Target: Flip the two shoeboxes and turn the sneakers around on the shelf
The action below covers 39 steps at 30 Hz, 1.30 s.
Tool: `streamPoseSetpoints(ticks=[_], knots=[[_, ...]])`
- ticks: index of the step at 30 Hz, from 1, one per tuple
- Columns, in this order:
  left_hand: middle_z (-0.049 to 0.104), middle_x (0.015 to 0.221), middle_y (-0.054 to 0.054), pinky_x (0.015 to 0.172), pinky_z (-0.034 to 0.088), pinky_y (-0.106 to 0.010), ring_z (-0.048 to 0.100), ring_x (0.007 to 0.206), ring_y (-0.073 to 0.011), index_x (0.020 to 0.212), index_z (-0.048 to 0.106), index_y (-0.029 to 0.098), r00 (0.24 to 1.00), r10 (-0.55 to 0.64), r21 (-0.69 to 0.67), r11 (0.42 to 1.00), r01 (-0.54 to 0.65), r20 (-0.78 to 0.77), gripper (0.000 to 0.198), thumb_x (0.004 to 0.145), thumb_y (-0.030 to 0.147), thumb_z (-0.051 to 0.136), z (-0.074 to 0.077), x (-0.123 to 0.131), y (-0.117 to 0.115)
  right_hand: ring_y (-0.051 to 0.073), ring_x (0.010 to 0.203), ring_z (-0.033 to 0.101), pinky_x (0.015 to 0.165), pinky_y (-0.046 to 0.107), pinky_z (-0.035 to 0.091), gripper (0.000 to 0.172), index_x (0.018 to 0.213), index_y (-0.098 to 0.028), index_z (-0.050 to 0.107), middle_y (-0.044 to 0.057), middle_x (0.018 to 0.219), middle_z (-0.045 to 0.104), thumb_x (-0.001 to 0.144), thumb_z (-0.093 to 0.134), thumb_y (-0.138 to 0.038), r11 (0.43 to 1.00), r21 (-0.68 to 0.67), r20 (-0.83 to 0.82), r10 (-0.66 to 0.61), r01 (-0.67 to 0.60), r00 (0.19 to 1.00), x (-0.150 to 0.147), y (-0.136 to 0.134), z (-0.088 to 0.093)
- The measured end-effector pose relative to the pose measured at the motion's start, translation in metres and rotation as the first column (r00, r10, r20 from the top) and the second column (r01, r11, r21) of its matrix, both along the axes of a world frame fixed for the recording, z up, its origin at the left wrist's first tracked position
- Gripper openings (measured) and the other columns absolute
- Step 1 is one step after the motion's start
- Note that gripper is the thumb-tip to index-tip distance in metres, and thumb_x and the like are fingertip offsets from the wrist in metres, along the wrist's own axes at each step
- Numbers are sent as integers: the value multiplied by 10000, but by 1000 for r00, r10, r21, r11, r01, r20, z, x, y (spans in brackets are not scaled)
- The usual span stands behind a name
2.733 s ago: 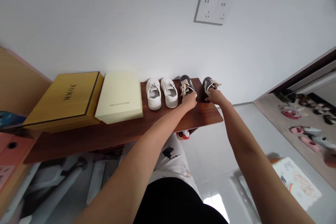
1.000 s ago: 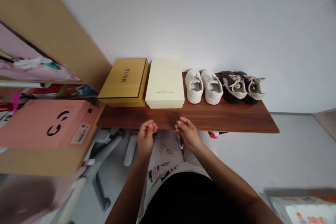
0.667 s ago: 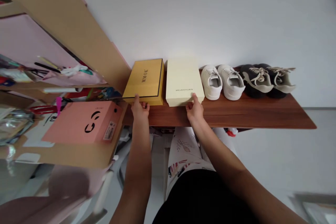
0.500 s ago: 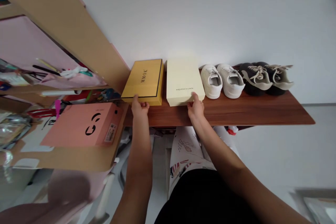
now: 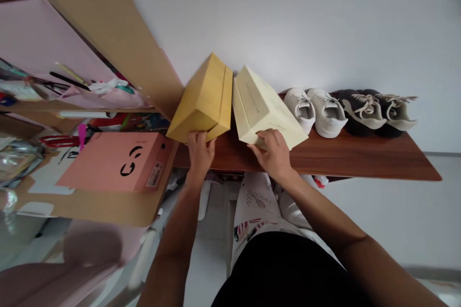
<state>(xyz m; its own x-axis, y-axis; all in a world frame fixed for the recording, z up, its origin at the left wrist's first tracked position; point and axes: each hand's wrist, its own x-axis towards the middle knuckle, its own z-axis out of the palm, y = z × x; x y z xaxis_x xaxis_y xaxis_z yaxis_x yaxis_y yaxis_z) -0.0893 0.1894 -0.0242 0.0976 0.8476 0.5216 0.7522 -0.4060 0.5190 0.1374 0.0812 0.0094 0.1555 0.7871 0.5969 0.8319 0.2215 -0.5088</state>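
Observation:
On the brown wooden shelf, a yellow shoebox is tipped onto an edge, with my left hand closed on its near end. Beside it, a cream shoebox is tilted the opposite way. My right hand grips that box's near end, thumb below and fingers over the face. Both lids look seated on their boxes. Immediately right of the cream box stands a pair of white sneakers, the nearer one partly covered by the box.
Black-and-beige shoes stand farther right on the shelf, against the white wall. At left, a pink shoebox lies on a desk with clutter behind it. A pink chair is below the desk.
Both boxes lay flat with their printed lids up; now they are tipped in opposite directions, upper edges leaning toward each other. My hands have shifted their hold on the near ends.

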Motion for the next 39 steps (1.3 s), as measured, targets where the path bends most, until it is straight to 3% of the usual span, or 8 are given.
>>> streamPoseSetpoints(ticks=[3,7,12,20,29,35,37,39], knots=[[551,1118,-149,1019,414,-460,516,1132,-317,1051,590,187,969,-69,-35,997,62,-239,151,907,229,579,-7,-10,0,279,1010,550,893,401,470,198,1151,-212,616,120,1053,600,1008,484,-243,995,-89,160,63,-49,985,-4,6,-20],[555,1105,-150,958,422,-449,505,1090,-322,1050,621,187,872,-126,-112,990,82,-474,159,911,201,544,-18,-14,5,270,963,526,873,377,437,272,1128,-199,652,128,1071,601,1028,400,-188,976,-219,319,87,-16,944,-9,19,-43],[579,1060,-142,935,422,-432,513,1047,-310,1026,653,188,801,-196,-183,977,109,-565,157,942,270,549,-33,-10,9,271,933,502,835,369,405,274,1084,-200,663,128,1066,604,1012,404,-145,951,-308,406,107,26,908,-10,34,-68],[604,1016,-118,951,439,-400,537,1036,-281,977,667,189,864,-235,-158,970,183,-446,168,966,310,550,-41,-8,26,272,963,515,843,366,401,286,1084,-191,668,140,1111,613,1017,396,-135,931,-358,412,88,72,907,-7,54,-83],[619,975,-111,941,471,-422,571,1011,-277,944,647,206,916,-236,-107,971,213,-325,125,949,270,540,-44,0,33,265,986,549,908,365,424,309,1128,-217,678,127,1114,648,996,418,-113,960,-277,351,55,48,935,-6,54,-90],[599,1140,-191,1008,444,-531,549,1144,-334,1117,601,148,967,-119,11,992,125,-226,224,933,244,517,-54,8,17,278,1132,534,1018,434,391,264,1206,-228,667,125,1267,632,975,541,-233,986,-163,223,-1,38,975,0,23,-91],[580,1187,-208,1041,426,-552,535,1184,-339,1178,568,122,988,-75,48,995,82,-136,296,928,276,535,-53,13,7,276,1168,532,1023,442,397,238,1172,-231,671,124,1262,628,957,569,-250,995,-87,150,-29,43,988,20,2,-91],[566,1222,-205,1065,422,-541,524,1213,-326,1220,546,122,999,-39,83,996,42,-32,343,928,302,549,-44,26,-9,277,1187,536,1029,461,404,231,1165,-238,656,126,1251,618,954,567,-266,991,-1,76,-131,131,988,53,-20,-88]])
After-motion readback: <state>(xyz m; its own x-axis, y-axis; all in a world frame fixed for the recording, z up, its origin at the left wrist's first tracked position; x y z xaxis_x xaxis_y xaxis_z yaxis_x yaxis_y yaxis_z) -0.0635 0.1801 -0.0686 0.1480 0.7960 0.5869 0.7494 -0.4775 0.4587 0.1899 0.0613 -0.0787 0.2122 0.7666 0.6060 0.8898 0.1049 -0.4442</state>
